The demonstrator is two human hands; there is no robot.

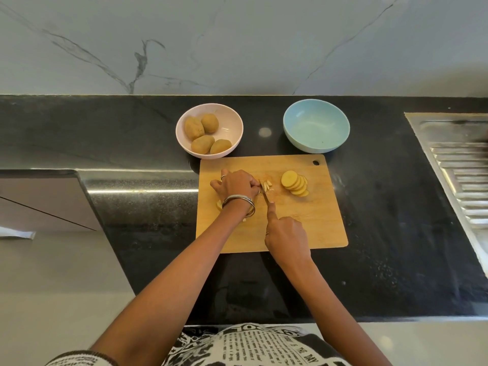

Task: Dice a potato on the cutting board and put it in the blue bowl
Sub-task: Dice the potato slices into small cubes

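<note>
Midway, I judge: the right hand (286, 235) grips the knife (264, 193), the left hand (235, 184) pins potato being cut, slices (294, 183) wait, the blue bowl (316, 126) holds nothing.

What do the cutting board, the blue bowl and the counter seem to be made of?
Cutting board: probably wood or bamboo, matt tan with faint grain. Blue bowl: likely ceramic or melamine, smooth and softly glossy; which one cannot be told. Counter: polished dark stone, perhaps granite, speckled and reflecting light.
</note>
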